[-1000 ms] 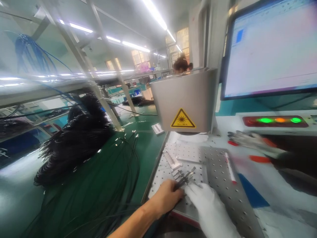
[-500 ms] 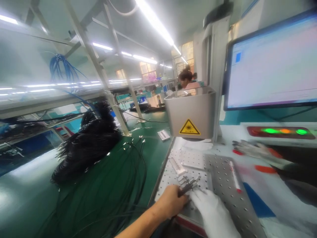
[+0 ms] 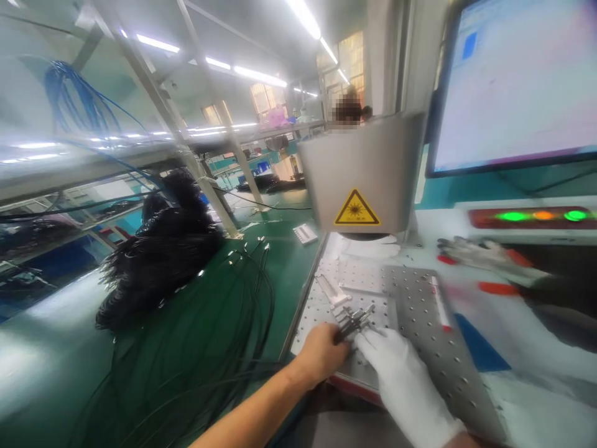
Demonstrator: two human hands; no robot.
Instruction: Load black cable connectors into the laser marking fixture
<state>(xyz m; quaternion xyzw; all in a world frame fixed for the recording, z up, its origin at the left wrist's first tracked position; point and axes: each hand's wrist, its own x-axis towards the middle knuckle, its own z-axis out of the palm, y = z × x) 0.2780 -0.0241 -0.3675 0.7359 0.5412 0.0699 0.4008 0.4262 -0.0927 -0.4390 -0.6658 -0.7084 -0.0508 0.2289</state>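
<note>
My bare left hand is closed around a small bunch of black cable ends with metal connectors, holding them against a metal fixture on the perforated plate. My white-gloved right hand lies beside it, fingers bent onto the same connectors. Above the plate hangs the grey laser marking head with a yellow warning sticker.
A big heap of black cables lies on the green bench at left, strands trailing toward me. A monitor stands at right above a panel with green and orange lights. A glove lies by it. A person sits far behind.
The view has shifted with my head; both hands stay on the connectors at the fixture, with barely any movement.
</note>
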